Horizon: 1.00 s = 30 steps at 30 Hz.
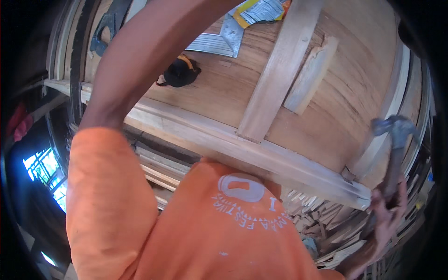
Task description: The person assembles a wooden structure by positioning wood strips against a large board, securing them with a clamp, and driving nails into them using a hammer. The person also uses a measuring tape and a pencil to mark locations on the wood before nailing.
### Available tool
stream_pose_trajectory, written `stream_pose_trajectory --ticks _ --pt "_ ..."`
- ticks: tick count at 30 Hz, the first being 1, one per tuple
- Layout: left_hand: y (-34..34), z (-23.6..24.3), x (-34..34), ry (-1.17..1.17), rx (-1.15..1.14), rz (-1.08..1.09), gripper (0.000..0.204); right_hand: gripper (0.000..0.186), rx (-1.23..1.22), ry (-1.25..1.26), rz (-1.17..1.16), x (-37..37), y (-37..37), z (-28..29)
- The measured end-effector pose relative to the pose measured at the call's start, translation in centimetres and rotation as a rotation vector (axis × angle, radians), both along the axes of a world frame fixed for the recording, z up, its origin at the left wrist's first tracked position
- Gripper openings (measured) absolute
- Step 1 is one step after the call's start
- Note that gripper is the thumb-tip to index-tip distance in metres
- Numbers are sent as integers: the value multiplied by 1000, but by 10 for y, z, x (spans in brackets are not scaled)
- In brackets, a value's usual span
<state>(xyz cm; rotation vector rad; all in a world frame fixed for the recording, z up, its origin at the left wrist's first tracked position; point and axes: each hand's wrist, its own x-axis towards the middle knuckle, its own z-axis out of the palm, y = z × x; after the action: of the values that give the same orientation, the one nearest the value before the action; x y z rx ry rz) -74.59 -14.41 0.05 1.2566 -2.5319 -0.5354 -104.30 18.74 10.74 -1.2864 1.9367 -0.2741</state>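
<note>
At the right side, my right hand (388, 214) is closed round the handle of a claw hammer (396, 130). The hammer's metal head points up, over the right end of a wooden frame, and is slightly blurred. That hand is beside the corner where the frame's near rail (298, 163) ends. My left arm (154, 51) stretches up across the work and leaves the picture at the top, so its hand is out of sight. A crosspiece (280, 70) runs from the near rail toward the far side. Beside it lies a short, rough-ended wood offcut (311, 77).
A black and yellow tape measure (182, 72), a metal square (228, 39) and a torn yellow packet (261, 11) lie on the wooden surface. At the upper left is a handsaw (105, 35). Many wood scraps (322, 224) are heaped below the near edge.
</note>
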Motion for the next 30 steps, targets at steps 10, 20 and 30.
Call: stream_pose_trajectory --ticks 10,20,30 --pt "169 -8 73 327 192 343 91 72 250 -485 429 46 68 -9" --pt "242 -10 13 494 206 -386 52 53 -138 -107 447 115 170 -35" --pt "199 -73 -161 355 -433 -998 59 43 -159 -3 236 127 224 -41"
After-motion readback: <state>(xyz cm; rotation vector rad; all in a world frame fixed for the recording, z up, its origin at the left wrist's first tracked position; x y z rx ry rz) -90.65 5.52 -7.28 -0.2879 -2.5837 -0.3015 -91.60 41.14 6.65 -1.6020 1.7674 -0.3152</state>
